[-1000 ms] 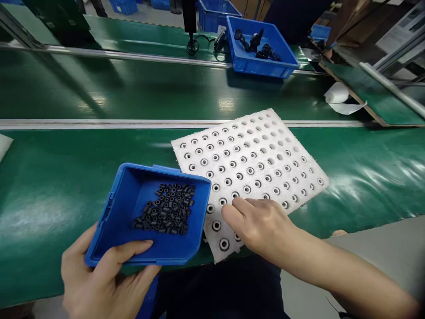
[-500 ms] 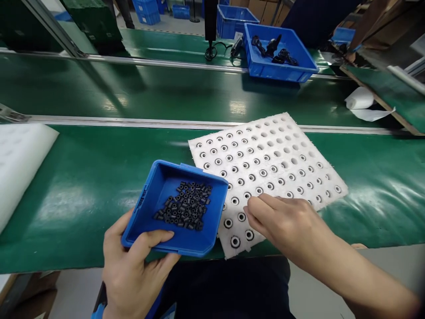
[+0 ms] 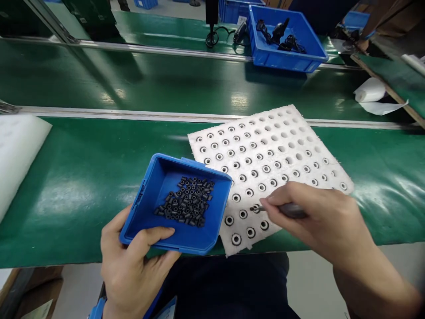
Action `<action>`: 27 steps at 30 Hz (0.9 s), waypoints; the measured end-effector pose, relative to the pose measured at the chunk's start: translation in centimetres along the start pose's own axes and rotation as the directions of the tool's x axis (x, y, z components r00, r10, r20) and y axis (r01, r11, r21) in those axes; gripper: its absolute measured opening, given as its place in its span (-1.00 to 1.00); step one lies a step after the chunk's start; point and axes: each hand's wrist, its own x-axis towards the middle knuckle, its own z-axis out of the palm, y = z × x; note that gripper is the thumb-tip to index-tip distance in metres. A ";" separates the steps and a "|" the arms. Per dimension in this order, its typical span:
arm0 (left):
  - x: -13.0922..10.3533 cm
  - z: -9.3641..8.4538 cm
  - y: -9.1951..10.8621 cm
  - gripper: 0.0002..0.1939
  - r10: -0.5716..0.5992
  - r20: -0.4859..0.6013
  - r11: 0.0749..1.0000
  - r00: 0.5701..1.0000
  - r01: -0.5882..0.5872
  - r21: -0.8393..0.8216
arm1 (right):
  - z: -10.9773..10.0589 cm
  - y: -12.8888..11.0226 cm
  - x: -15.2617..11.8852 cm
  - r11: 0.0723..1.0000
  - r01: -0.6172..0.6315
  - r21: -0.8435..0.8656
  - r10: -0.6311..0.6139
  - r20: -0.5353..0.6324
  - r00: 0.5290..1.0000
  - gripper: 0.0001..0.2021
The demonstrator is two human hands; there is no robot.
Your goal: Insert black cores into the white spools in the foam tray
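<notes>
My left hand (image 3: 136,261) grips a blue plastic bin (image 3: 179,243) by its near left corner, thumb over the rim. Inside the bin lies a pile of small black tube-shaped spacers (image 3: 187,201). A white foam sheet (image 3: 229,241) with rows of holes rests on the green surface to the right, partly behind the bin. Many holes hold round ring-like parts (image 3: 236,239); several at the far right look vacant. My right hand (image 3: 312,217) is closed around a screwdriver-like tool (image 3: 294,210) with a dark grey handle. Its thin metal tip is at one ring part near the sheet's front.
Another white foam sheet (image 3: 20,155) lies at the left edge. Beyond the metal rail stands a blue crate (image 3: 285,62) with black cables inside. A white roll (image 3: 370,91) sits at the right, and a black post (image 3: 211,17) rises at the back.
My right hand has shifted right and turned, so the tool in it now shows. The left hand and bin stay nearly in place. The view has tilted slightly down.
</notes>
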 end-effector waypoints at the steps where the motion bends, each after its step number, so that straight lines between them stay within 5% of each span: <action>1: 0.0 0.0 0.0 -0.74 0.007 -0.004 1.000 1.000 -0.007 -0.001 | 0.2 0.8 -0.6 0.993 -0.088 0.075 0.092 -0.047 0.995 -0.83; 4: 0.1 0.2 0.0 -0.76 0.011 0.012 1.000 1.000 -0.012 0.000 | 1.3 3.0 -2.9 0.884 -0.308 0.352 0.388 -0.183 0.904 -0.80; 6: 0.2 0.5 0.2 -0.79 0.023 0.023 1.000 0.999 -0.023 0.004 | 2.3 4.0 -4.3 0.752 -0.355 0.555 0.540 -0.209 0.816 -0.77; 8: 0.3 0.7 0.4 -0.80 0.043 0.025 0.999 0.999 -0.043 0.000 | 3.4 4.2 -5.4 0.693 -0.343 0.635 0.586 -0.218 0.780 -0.76; 13: 0.5 0.8 0.6 -0.79 0.049 0.040 0.999 0.998 -0.049 0.008 | 4.0 1.8 -7.2 0.895 -0.210 0.393 0.375 -0.411 0.831 -0.76; 18: 0.3 0.6 0.5 -0.77 0.028 0.036 0.999 0.999 -0.029 0.031 | 3.0 -0.4 -7.7 0.999 0.034 0.028 -0.020 -0.393 0.920 -0.68; 22: 0.3 0.6 0.6 -0.76 0.017 0.058 0.999 0.998 -0.018 0.032 | 3.3 -1.0 -6.6 0.998 0.053 0.020 -0.040 -0.401 0.915 -0.68; 27: 0.3 0.5 0.7 -0.75 0.018 0.036 0.999 0.999 -0.020 0.047 | 3.8 -1.5 -5.8 0.995 0.098 -0.007 -0.096 -0.272 0.958 -0.75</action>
